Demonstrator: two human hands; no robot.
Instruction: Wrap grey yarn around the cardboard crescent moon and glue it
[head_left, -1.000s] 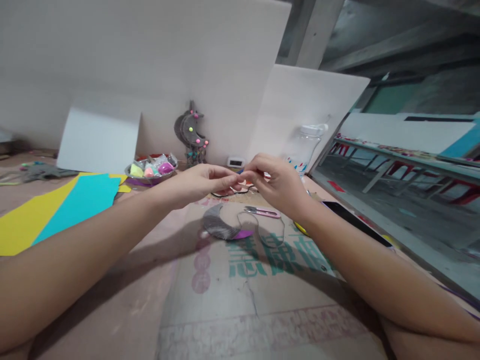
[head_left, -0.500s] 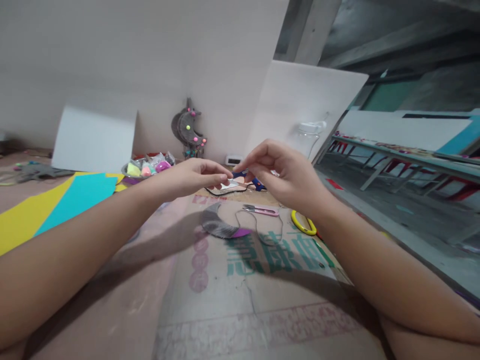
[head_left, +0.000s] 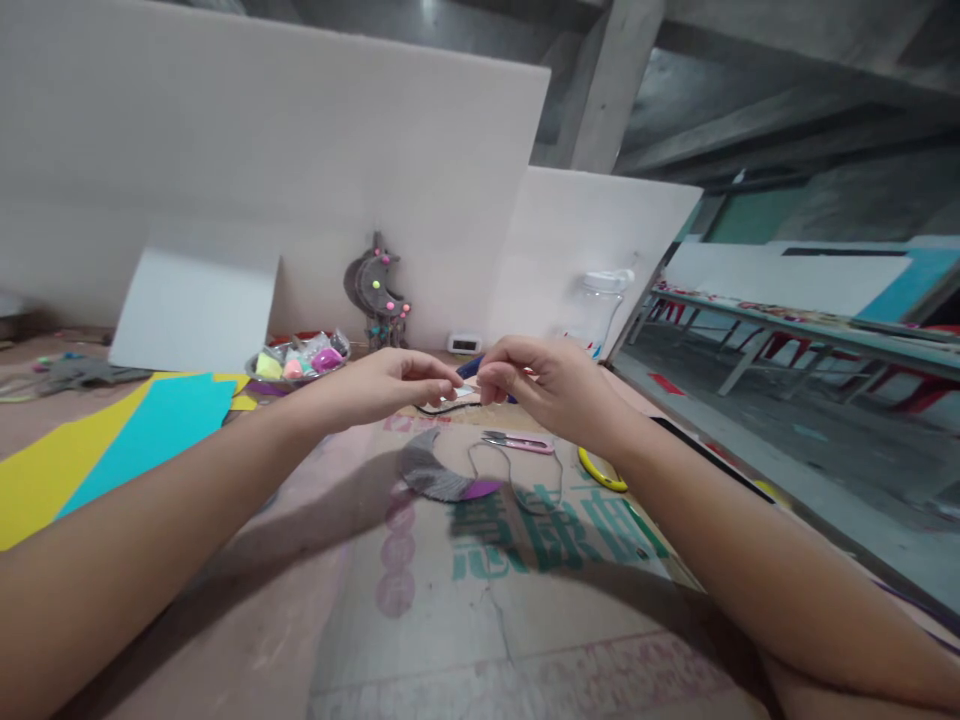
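My left hand (head_left: 394,388) and my right hand (head_left: 544,385) are raised above the board, fingertips facing each other with a small gap between. Each has thumb and fingertips pinched; whatever they hold is too fine to make out. Below lies a crescent (head_left: 435,468) wrapped in grey yarn, its purple tip (head_left: 481,489) bare. Beside it are pink thread snips (head_left: 525,443) and a loose grey strand of yarn (head_left: 511,475). Scissors with a yellow handle (head_left: 600,470) lie partly hidden by my right forearm. A printed cardboard sheet (head_left: 420,650) is underneath.
Behind my hands is a blue tool (head_left: 470,368), mostly covered. A grey moon ornament with colored balls (head_left: 377,285) stands by the white panel. Leftward are a bowl of colored packets (head_left: 300,360) and turquoise card (head_left: 154,430). A clear bottle (head_left: 598,310) stands at the right.
The scene sits slightly lower in view as the camera tilted up. My right hand's fingers have curled inward and more downward, near the left fingertips.
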